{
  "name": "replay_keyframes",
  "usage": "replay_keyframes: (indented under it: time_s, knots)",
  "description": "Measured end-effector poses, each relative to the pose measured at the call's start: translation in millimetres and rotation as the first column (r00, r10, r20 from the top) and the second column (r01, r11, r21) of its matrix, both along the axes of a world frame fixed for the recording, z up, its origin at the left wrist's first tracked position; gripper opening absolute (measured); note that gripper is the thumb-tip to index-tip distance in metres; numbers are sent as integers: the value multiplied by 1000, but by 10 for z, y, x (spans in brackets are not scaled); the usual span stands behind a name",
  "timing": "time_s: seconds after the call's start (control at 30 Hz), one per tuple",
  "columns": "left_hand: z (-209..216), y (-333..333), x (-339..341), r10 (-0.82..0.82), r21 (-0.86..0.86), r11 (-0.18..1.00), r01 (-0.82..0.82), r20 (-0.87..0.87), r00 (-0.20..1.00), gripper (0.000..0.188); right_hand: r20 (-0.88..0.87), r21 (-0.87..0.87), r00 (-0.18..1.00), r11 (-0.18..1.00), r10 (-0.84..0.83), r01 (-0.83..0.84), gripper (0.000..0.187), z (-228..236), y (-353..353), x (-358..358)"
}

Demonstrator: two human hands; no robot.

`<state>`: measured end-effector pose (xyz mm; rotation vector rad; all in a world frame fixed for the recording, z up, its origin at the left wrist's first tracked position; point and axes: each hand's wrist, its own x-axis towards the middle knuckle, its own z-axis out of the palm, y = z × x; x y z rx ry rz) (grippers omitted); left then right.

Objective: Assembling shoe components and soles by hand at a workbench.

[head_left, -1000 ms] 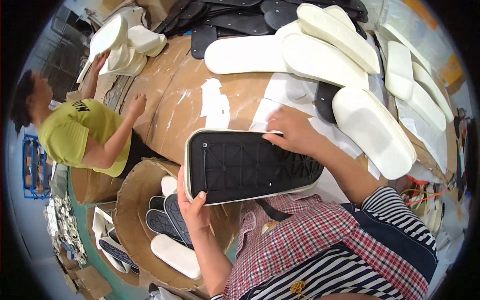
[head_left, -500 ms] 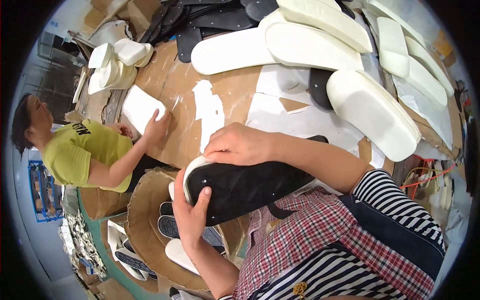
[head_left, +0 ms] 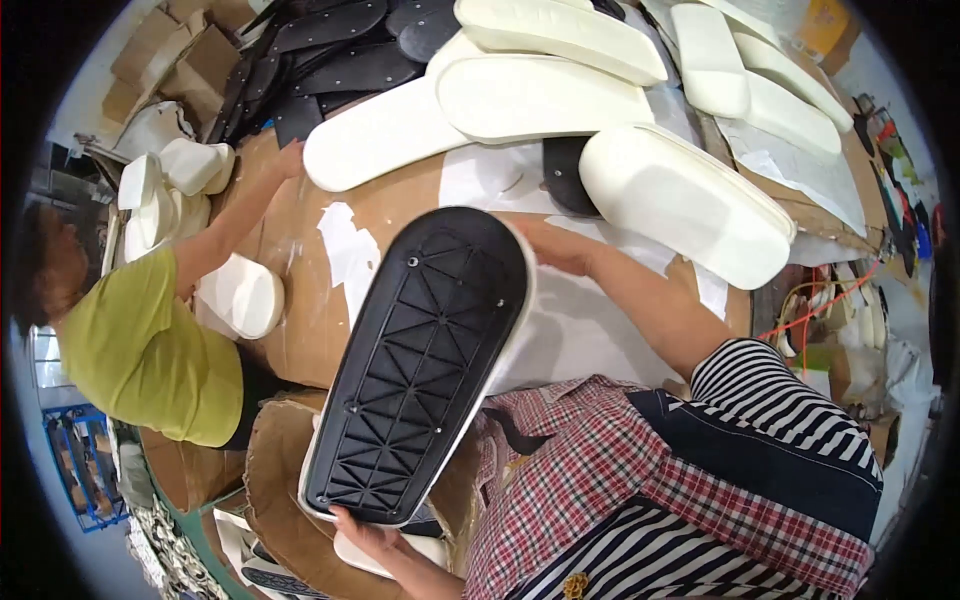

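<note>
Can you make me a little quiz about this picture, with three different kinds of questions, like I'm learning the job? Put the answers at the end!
1. True or false: the person's left hand is at the lower end of the black-and-white piece.

2. Pick one: what colour is the co-worker's shirt?
A) blue
B) yellow-green
C) white

3. Fill in the blank: the raised ribs on the dark face of the piece make shapes like ____.

Key: 1. True. 2. B. 3. Triangles.
</note>
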<state>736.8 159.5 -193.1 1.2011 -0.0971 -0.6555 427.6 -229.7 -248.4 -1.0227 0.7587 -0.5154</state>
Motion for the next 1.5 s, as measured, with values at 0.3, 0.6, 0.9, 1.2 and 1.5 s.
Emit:
replay_keyframes:
  time_s: [0.3, 0.6, 0.9, 1.2, 1.5]
  knots:
    - [-435, -757, -492, -169, -211, 973, 94, -374, 912, 63, 657, 182, 739, 983, -150, 38, 72, 1072, -77, -51]
    - [-703, -1635, -206, -441, -172, 897, 407, -413, 797, 57, 330, -164, 936, 969, -121, 183, 93, 1590, 37, -152]
    - [829, -2337, -645, -479, 239, 864, 442, 656, 583, 96, 209, -416, 978, 902, -27, 114, 74, 1606, 147, 347]
    - [1699, -2599, -618, -403, 454, 819, 349, 890, -212, 110, -65, -890, 998, 452, 21, -68, 89, 2052, 404, 780]
    - [1671, -2287, -567, -313, 178, 875, 451, 918, 245, 122, 204, -550, 974, 835, 101, 28, 61, 1745, 107, 604]
